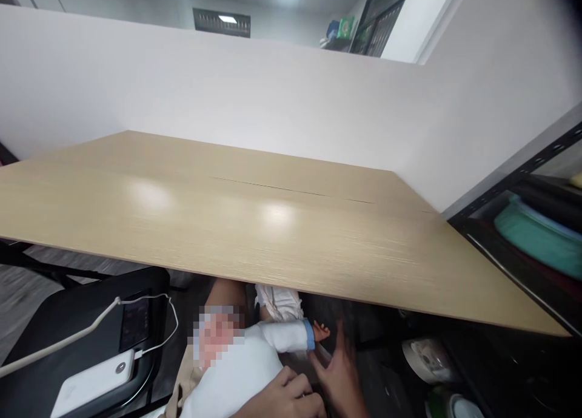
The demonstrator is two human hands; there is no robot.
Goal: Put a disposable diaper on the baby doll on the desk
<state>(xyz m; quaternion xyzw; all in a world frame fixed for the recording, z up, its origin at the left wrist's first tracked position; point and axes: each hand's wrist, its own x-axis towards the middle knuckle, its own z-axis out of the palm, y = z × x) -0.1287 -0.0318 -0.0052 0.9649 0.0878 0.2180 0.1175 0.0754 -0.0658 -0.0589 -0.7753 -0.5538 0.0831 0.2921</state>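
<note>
A baby doll [239,375] in a white top with a blue cuff lies over my lap, below the table's front edge. Its head is blurred out, and one small arm stretches to the right. Curled against the white top are the fingers of my left hand [288,397]; their tips are partly hidden. My right hand [339,369] is just right of the doll's small hand, with thumb and fingers apart and nothing seen in it. A white, frilled piece that looks like a diaper [279,303] shows partly under the table edge.
The wooden table [254,230] spans the view before a white partition [204,90]. At left, a black chair [40,327] bears a white power bank [93,381], a cable and a dark phone [135,324]. A black shelf [482,242] with green fabric [541,236] stands at right.
</note>
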